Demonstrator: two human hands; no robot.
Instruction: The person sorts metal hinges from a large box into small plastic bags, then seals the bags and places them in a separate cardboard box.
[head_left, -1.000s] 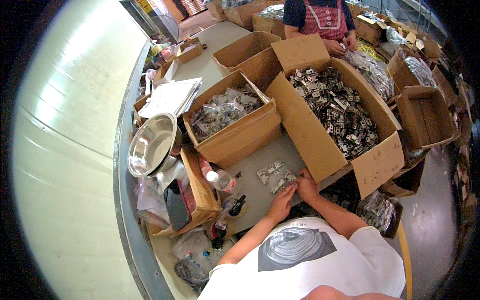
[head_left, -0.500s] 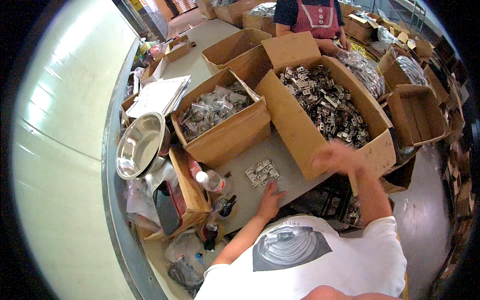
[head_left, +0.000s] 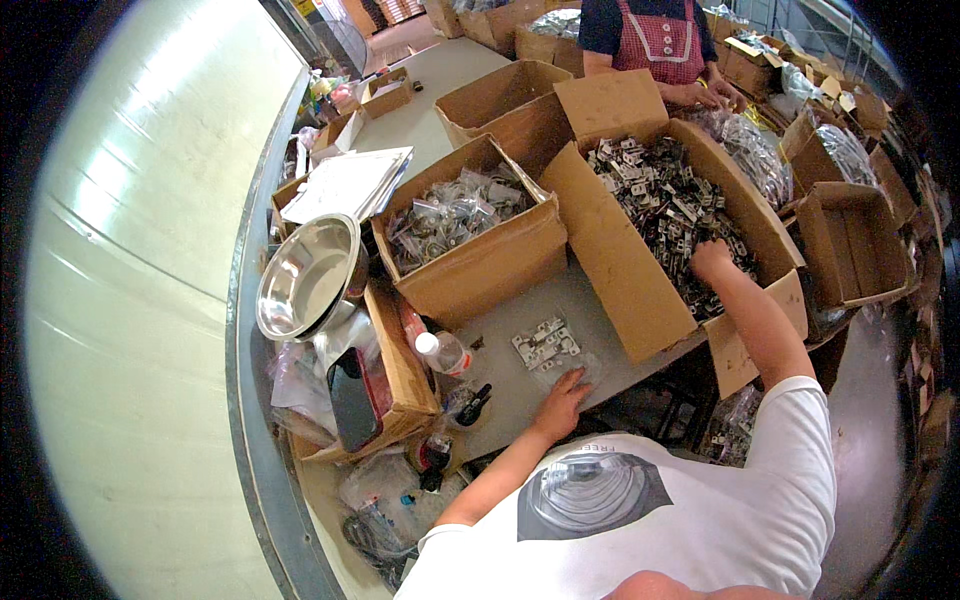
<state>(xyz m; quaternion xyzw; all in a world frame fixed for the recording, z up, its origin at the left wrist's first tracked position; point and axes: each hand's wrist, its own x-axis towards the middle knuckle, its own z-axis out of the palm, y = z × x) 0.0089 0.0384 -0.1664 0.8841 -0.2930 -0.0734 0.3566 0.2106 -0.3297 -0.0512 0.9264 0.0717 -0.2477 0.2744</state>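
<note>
My left hand point(head_left: 564, 403) rests at the table's near edge, its fingers stretched out over the end of a clear plastic bag point(head_left: 580, 372). Several small silvery metal hinge-like parts point(head_left: 546, 343) lie at that bag, just beyond my fingers. Over on the right, my right hand point(head_left: 712, 262) reaches into a big open cardboard box point(head_left: 625, 290) full of similar metal parts point(head_left: 670, 195). Its fingers are curled down against the pile, and what they grip, if anything, is hidden.
Left of the big box stands another carton point(head_left: 485, 275) holding bagged parts. Steel bowls point(head_left: 310, 275), a clear bottle point(head_left: 445, 354), a black marker point(head_left: 474, 405) and a phone point(head_left: 354, 400) sit at the left. Across the table, a person in a checked apron point(head_left: 662, 45) works with their hands.
My right hand has moved from above the box's near edge down into the metal parts. My left hand stays by the small bag. The whole view has shifted slightly.
</note>
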